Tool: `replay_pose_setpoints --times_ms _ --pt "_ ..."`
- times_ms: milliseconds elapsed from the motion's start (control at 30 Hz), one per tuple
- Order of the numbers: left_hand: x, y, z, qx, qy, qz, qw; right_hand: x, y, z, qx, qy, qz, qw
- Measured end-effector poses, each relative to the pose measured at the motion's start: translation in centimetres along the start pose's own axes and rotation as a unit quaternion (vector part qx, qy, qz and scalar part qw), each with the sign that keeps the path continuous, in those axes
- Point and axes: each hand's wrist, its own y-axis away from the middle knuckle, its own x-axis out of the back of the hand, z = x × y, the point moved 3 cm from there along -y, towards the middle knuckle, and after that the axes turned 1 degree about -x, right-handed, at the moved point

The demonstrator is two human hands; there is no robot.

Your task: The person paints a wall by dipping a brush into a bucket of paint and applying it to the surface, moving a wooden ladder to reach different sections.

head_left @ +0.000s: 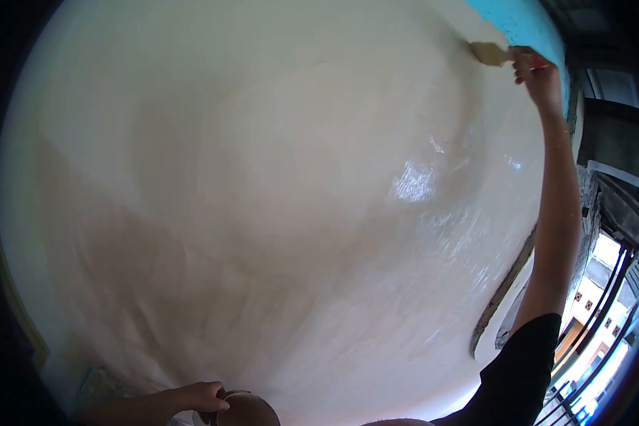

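Note:
High on the right, my right hand [536, 71] is closed around a paintbrush [488, 54]. The brush's bristles point left and seem to touch the cream-coloured wall [298, 177], close to a patch of bright blue [522, 25]. At the bottom edge, my left hand [204, 397] grips the side of a round brown container [248, 410]. The frame cuts off the lower part of this container, and its contents cannot be made out. Wet, shiny streaks show on the wall below the brush.
A rough-edged opening [504, 291] in the wall lies left of my right forearm. Farther right are dark railings [593, 319] with a bright building beyond them. A yellowish strip [21, 312] runs along the far left edge.

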Motion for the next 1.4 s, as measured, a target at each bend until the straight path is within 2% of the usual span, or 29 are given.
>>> replay_pose_setpoints --times_ms 100,167,267,367,433,500,567,633,700,733,800,833,900,967,1000,1033,1067,1100,1167,1233,1300,1367,1400 --pt "0.5 0.3 1.2 0.000 0.008 -0.009 1.000 2.4 -2.6 1.0 0.011 0.075 0.070 0.995" --pt "0.4 -0.1 1.9 -0.006 0.005 -0.009 1.000 2.3 -4.8 4.4 0.022 0.074 0.060 0.995" --pt "0.9 0.2 2.5 0.005 0.025 -0.008 1.000 0.9 -4.2 5.7 -0.006 0.064 0.041 0.997" --pt "0.6 1.4 2.4 0.012 0.017 -0.006 1.000 -1.8 0.6 1.1 0.019 0.010 -0.025 0.999" --pt "0.4 1.4 2.3 -0.008 0.035 -0.017 0.999 -3.8 6.2 -3.9 0.084 -0.010 -0.069 0.994" --pt "0.3 1.7 2.6 0.017 0.066 -0.034 0.997 -5.5 11.8 -8.9 0.198 -0.009 -0.118 0.973" --pt "0.0 2.0 2.7 0.045 0.099 -0.057 0.992 -7.0 17.5 -13.2 0.232 -0.038 -0.209 0.949" --pt "0.1 2.2 2.9 0.034 0.124 -0.040 0.991 -8.6 23.5 -16.5 0.273 -0.088 -0.243 0.927" --pt "0.0 2.1 2.7 0.027 0.113 -0.044 0.992 -8.6 26.8 -19.7 0.235 -0.119 -0.349 0.899" --pt "0.0 2.0 2.7 0.012 0.102 -0.035 0.994 -8.6 27.0 -20.1 0.236 -0.127 -0.353 0.897" --pt "0.0 1.8 2.6 0.002 0.104 -0.029 0.994 -8.8 27.1 -20.2 0.122 -0.202 -0.373 0.897" --pt "0.1 1.9 2.7 -0.012 0.096 -0.022 0.995 -8.8 26.1 -20.3 0.107 -0.213 -0.342 0.909" --pt "0.4 2.4 3.0 0.002 0.108 -0.030 0.994 -9.8 25.1 -18.6 0.020 -0.169 -0.349 0.921" --pt "0.3 2.6 2.8 0.013 0.116 -0.037 0.992 -10.4 23.1 -15.2 -0.012 -0.161 -0.278 0.947" --pt "0.2 2.3 2.8 -0.005 0.096 -0.022 0.995 -9.9 21.3 -14.1 0.028 -0.143 -0.234 0.961" --pt "0.1 2.1 2.8 -0.023 0.077 -0.007 0.997 -9.0 19.5 -13.4 0.017 -0.101 -0.215 0.971" --pt "-0.1 2.1 2.9 -0.018 0.080 -0.012 0.997 -8.5 17.8 -11.8 0.117 -0.072 -0.161 0.977" --pt "-0.1 2.1 3.0 -0.027 0.070 -0.007 0.997 -7.8 16.5 -10.3 0.127 -0.005 -0.107 0.986" --pt "-0.1 2.2 2.8 -0.026 0.060 -0.011 0.998 -6.2 15.6 -16.0 0.147 0.158 -0.019 0.976" --pt "0.3 2.2 3.0 -0.031 0.092 -0.004 0.995 -6.7 16.9 -17.4 0.230 0.232 0.020 0.945" --pt "0.4 2.5 3.4 -0.005 0.100 -0.023 0.995 -8.6 21.0 -16.2 0.248 0.066 -0.040 0.966" --pt "0.2 2.0 2.8 -0.030 0.095 -0.011 0.995 -11.0 27.0 -17.8 0.240 0.027 -0.202 0.949" --pt "0.0 1.6 2.3 -0.027 0.091 -0.015 0.995 -11.6 29.4 -20.5 0.289 0.017 -0.156 0.944"
